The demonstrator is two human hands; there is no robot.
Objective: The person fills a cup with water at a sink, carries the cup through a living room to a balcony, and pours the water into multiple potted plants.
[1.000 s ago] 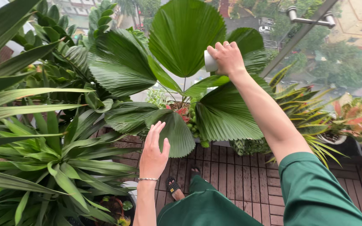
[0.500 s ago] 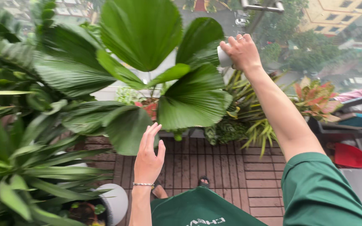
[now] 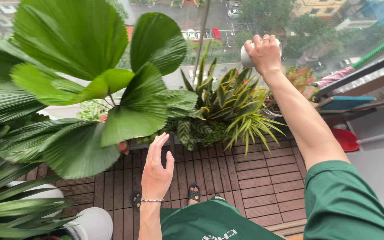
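The right hand (image 3: 264,53) is raised at arm's length, its fingers wrapped tightly around a small white cup-shaped container (image 3: 246,57) held just to its left, above a spiky variegated plant (image 3: 227,104). The left hand (image 3: 156,171) is lower and nearer the body, empty, its fingers straight and lightly spread, pointing up toward the drooping leaf of a fan palm (image 3: 134,111) just above it. Below both hands lies a wooden slatted deck (image 3: 254,178); 2 white pots (image 3: 92,222) stand to the left of the left hand.
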